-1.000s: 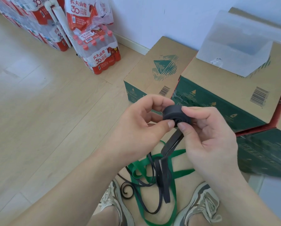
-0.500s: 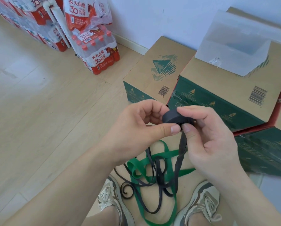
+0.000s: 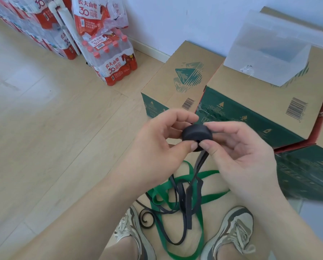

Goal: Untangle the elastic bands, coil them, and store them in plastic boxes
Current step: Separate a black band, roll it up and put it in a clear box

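A black elastic band is partly wound into a tight coil (image 3: 196, 135), held between both hands at chest height. My left hand (image 3: 157, 145) pinches the coil from the left with thumb and fingers. From the right, my right hand (image 3: 239, 152) grips it, thumb pressed at the point where the loose tail (image 3: 186, 201) leaves it. The tail hangs down to the floor and lies tangled with a green elastic band (image 3: 200, 218) between my shoes. A clear plastic box (image 3: 265, 64) with its lid raised stands on a cardboard carton at the upper right.
Two green-and-brown cardboard cartons (image 3: 175, 85) stand ahead against the white wall, another lower one at the right. Shrink-wrapped packs of water bottles (image 3: 110, 59) are stacked at the upper left. Wooden floor (image 3: 44, 137) stretches to the left. My shoes (image 3: 231, 233) are at the bottom.
The coil has been turned between my fingers and has taken up more band. The hanging tail is shorter and has shifted on the floor. Both hands have dropped slightly in the view.
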Motion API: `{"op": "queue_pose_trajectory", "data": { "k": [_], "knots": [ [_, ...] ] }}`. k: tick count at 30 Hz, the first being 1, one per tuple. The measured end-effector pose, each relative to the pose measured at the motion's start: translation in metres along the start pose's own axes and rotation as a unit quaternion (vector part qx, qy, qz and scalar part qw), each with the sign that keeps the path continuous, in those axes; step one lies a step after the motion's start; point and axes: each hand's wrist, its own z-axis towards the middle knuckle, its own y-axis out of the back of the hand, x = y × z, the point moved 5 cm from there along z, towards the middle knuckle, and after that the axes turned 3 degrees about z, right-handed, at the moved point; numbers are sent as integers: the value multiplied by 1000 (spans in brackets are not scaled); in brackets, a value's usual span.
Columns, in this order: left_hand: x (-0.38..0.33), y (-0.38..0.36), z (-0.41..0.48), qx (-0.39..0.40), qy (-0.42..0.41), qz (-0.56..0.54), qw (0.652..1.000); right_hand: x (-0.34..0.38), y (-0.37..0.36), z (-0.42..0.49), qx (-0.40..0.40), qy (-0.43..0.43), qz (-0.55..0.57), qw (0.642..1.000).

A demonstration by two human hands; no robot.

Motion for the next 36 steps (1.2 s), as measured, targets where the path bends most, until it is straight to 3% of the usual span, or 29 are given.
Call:
{"op": "queue_pose_trajectory", "data": {
  "k": [4,7,10,13,16,20,22,24,26,27,29,31,36],
  "knots": [
    [1,-1,-2,-14,1,-70,997,2,-8,-3,32,66,-52,996],
    [2,-1,-1,-14,-47,45,998,6,-10,-5,59,143,-175,972],
    [-2,-1,-1,-28,-100,123,987,7,-9,-5,63,168,-223,958],
    [-2,0,-1,-23,-59,55,996,7,-9,-6,43,114,-160,979],
    [0,0,1,-27,-4,-60,998,1,-1,-2,-32,14,31,999],
    [0,-6,0,-16,30,-176,984,4,-8,-4,-11,71,1,997],
    [0,-7,-1,-13,18,-120,992,3,-9,-5,12,93,-60,994],
    [-3,-6,-3,-32,-52,41,997,4,-10,-5,36,120,-154,980],
    [-8,-8,-5,-40,-144,178,973,6,-11,-5,57,135,-201,969],
    [-9,-9,-6,-37,-164,192,967,6,-11,-6,55,125,-194,972],
    [-8,-6,-5,-40,-149,145,977,4,-6,-3,14,45,-91,995],
    [-6,-1,-2,-47,-72,33,996,1,1,0,-30,-20,32,999],
    [-1,0,1,-47,24,-137,989,10,1,4,-29,1,66,997]
  ]
}}
